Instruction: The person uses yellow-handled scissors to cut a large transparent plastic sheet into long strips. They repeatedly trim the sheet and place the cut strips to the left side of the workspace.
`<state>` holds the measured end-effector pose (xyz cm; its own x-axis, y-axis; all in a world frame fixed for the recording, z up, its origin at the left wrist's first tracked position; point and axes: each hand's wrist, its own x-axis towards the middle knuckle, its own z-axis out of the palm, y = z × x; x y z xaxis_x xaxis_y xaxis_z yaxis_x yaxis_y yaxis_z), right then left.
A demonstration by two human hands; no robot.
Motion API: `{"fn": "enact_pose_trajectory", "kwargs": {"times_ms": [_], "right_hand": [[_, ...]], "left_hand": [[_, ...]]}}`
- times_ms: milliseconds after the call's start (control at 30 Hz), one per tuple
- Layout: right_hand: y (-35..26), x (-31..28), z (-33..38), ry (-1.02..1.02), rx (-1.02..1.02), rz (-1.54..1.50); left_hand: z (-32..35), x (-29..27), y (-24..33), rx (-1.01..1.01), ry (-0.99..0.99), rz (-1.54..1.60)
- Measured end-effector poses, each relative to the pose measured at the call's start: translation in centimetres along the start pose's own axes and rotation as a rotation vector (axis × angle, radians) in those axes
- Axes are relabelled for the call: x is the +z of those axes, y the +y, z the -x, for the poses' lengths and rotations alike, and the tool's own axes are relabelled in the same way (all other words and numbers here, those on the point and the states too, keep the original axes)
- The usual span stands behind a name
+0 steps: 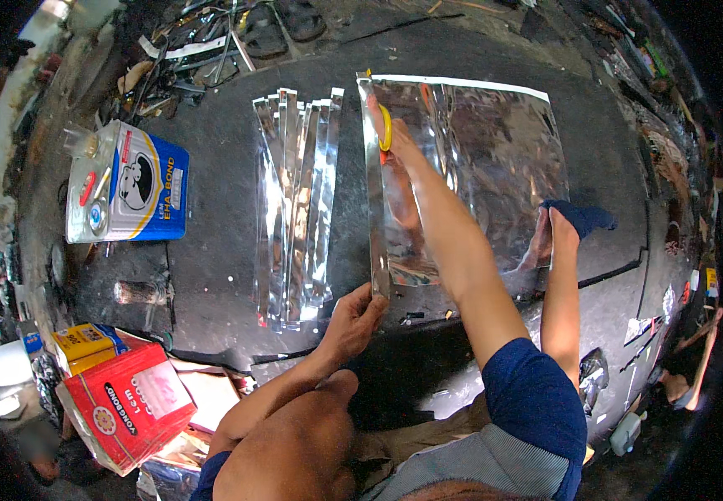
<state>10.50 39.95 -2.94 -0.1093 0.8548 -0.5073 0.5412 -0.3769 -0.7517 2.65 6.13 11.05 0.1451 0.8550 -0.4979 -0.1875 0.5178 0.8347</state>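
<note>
A large shiny silver film sheet (503, 142) with a white top edge lies on the dark surface. My right hand (398, 140) is near the sheet's upper left, closed on yellow-handled scissors (387, 125); their blades point toward the top edge. Along the sheet's left side runs a narrow film strip (376, 217). My left hand (356, 324) pinches the strip's lower end between thumb and fingers. Left of the sheet, several cut silver strips (299, 200) lie side by side, roughly lengthwise.
A foot in a dark blue sock (580, 219) is at the sheet's lower right. At left stands a blue and white can (149, 188) with small items on top. A red box (128, 409) and yellow can (86, 346) sit lower left. Scraps and sandals (263, 32) lie at the top.
</note>
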Motion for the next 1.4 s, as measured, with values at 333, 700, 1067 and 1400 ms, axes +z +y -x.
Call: {"fn": "enact_pose_trajectory", "kwargs": {"times_ms": [333, 700, 1067, 1400], "right_hand": [[-2.7, -1.3, -0.6, -0.007, -0.056, -0.203], [-2.4, -3.7, 2.7, -0.107, -0.123, -0.321], [11.0, -4.6, 29.8, -0.267, 0.188, -0.701], [17.9, -2.0, 46.8, -0.525, 0.426, -0.63]], "left_hand": [[1.5, -0.2, 0.0, 0.017, 0.023, -0.054], [-0.6, -7.7, -7.0, 0.169, 0.656, -0.859], [-10.2, -1.1, -12.6, -0.095, 0.449, -0.107], [-10.3, -0.2, -10.0, -0.19, 0.245, -0.005]]}}
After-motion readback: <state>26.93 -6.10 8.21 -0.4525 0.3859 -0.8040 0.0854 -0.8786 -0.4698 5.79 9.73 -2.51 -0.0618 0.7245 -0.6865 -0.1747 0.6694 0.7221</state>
